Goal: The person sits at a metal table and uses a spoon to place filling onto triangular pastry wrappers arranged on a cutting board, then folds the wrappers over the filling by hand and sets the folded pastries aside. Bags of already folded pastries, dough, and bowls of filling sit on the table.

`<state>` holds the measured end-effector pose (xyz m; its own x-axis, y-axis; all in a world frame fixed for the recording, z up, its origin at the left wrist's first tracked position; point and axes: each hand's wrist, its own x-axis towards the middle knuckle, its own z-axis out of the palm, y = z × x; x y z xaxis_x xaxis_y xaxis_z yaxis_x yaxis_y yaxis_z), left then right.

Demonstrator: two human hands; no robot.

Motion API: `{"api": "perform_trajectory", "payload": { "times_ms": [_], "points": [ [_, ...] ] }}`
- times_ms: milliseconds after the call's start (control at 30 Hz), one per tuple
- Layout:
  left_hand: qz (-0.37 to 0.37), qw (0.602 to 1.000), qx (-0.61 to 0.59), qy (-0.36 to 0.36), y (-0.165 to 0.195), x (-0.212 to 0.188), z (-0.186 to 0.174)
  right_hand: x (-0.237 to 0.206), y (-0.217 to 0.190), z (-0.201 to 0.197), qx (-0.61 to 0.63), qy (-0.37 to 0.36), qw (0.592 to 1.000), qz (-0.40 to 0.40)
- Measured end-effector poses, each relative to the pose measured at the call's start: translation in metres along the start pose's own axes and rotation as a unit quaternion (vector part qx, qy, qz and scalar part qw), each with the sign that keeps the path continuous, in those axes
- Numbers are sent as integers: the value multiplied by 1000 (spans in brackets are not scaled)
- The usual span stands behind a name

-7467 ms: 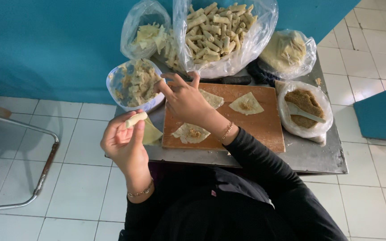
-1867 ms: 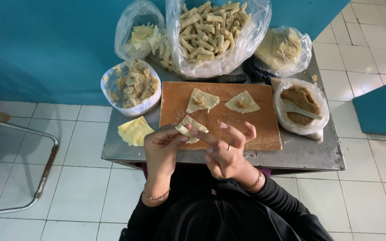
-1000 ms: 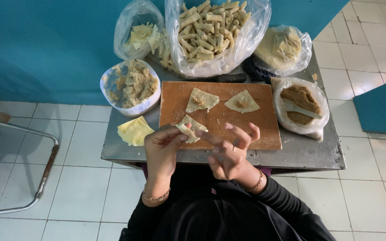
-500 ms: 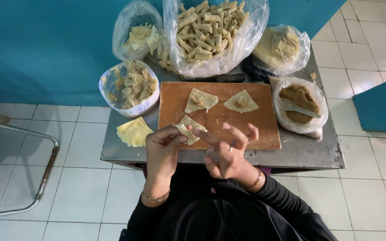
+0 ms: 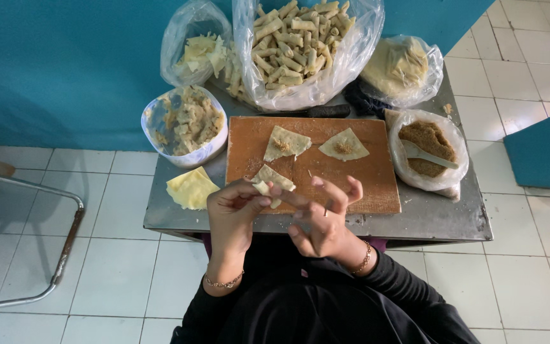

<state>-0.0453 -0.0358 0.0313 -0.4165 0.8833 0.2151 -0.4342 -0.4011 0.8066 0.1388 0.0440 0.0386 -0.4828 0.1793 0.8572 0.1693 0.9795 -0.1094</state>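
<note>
Left hand (image 5: 233, 213) grip pinched on wrapper (image 5: 270, 185); right hand (image 5: 323, 220) touching, fingers spread.

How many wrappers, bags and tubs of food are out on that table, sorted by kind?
Filled wrappers flat on the board: 2
Wrapper in the hands: 1
Plastic bags: 4
Tub of filling: 1
Stack of plain wrappers: 1
Total: 9

Steel table (image 5: 434, 220) — bearing a wooden board (image 5: 351, 181), wrapper stack (image 5: 190, 188), bowl (image 5: 184, 121), filled bags (image 5: 307, 48).
</note>
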Motion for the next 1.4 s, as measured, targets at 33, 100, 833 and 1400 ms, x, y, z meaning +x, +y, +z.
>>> {"api": "perform_trajectory", "payload": {
  "times_ms": [33,100,833,1400],
  "points": [
    [17,1000,-1,-13,0,0,0,1,-2,0,-6,-6,1000,-7],
    [51,998,-3,-38,2,1,-1,5,-2,-2,15,21,1000,16],
    [-10,991,124,-50,20,20,10,74,38,-21,-64,-92,991,77],
    [197,704,680,47,23,33,-13,50,111,-22,-229,-73,946,219]
  ]
}}
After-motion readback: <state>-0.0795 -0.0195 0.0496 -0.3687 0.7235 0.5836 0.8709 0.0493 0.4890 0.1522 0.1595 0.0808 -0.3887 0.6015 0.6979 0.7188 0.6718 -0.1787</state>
